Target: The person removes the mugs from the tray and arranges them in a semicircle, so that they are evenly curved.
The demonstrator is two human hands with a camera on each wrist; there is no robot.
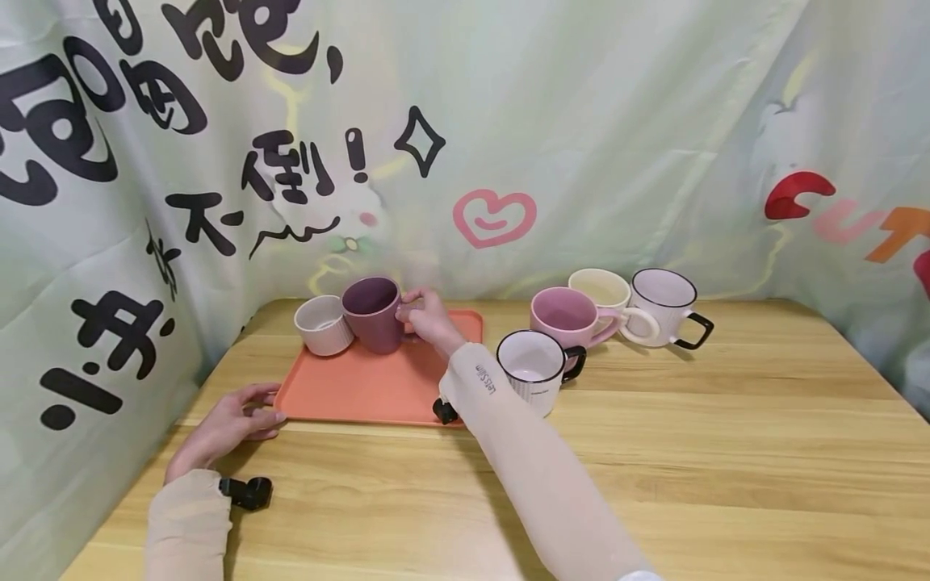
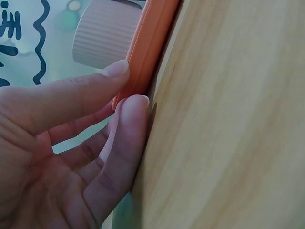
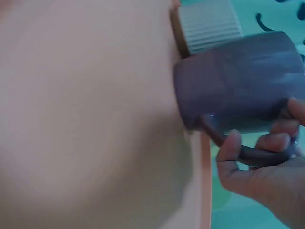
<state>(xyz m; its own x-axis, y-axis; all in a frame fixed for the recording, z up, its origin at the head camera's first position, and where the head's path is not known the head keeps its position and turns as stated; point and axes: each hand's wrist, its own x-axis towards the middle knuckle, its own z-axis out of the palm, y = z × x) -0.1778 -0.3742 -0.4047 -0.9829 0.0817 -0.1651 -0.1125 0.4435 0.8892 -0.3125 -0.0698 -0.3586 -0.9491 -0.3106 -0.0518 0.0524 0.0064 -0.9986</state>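
Note:
On the back of the orange tray stands a purple mug, upright. My right hand grips it by the handle, fingers curled round the handle in the right wrist view. A small whitish ribbed cup stands just left of the mug, at the tray's back left corner. My left hand is at the tray's front left corner. In the left wrist view its thumb and a finger pinch the tray's edge.
Right of the tray stand a black-rimmed white mug, a pink mug, a cream mug and another black-rimmed white mug. A printed curtain hangs behind and to the left of the wooden table.

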